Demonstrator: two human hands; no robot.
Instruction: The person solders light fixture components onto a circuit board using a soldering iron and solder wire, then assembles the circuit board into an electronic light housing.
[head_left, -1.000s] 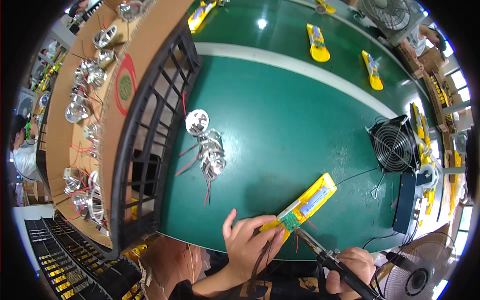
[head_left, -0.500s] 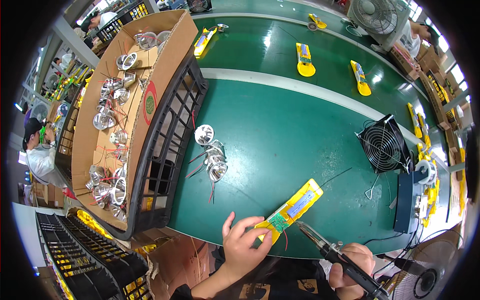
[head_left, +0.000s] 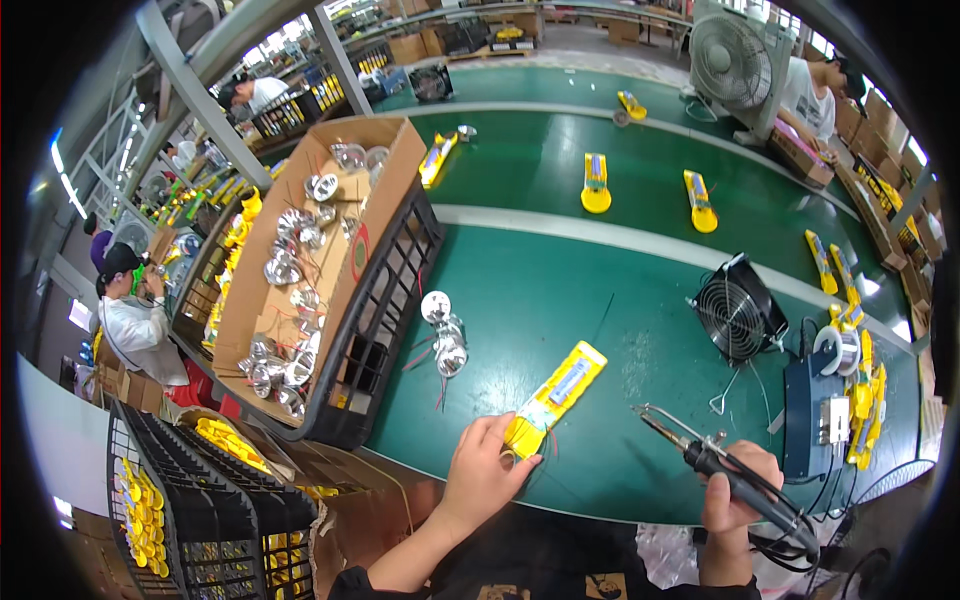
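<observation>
My left hand (head_left: pixel 484 470) grips the near end of a yellow plastic flashlight housing (head_left: pixel 560 396), which lies slanted on the green table. A blue battery cell sits in its far half, and a circuit board, blurred here, in its near half. A thin dark wire lies beyond its far end. My right hand (head_left: pixel 738 488) is closed around a soldering iron (head_left: pixel 718 462) with a feeder tube along its shaft. Its tip is in the air to the right of the housing, apart from it. Left of the housing rests a small cluster of silver reflector cups (head_left: pixel 450 345) with red and black wires.
A cardboard box (head_left: pixel 390 160) of reflectors stands in a black crate (head_left: pixel 385 330) at left. A small black fan (head_left: pixel 738 310) and a blue soldering station (head_left: pixel 808 415) with a solder spool (head_left: pixel 838 348) are at right. Beyond runs a green conveyor (head_left: pixel 520 170) carrying yellow housings. Co-workers sit farther off.
The soldering iron has moved from beside the circuit board out to the right. My left hand has closed on the housing's near end. The whole view has tilted upward.
</observation>
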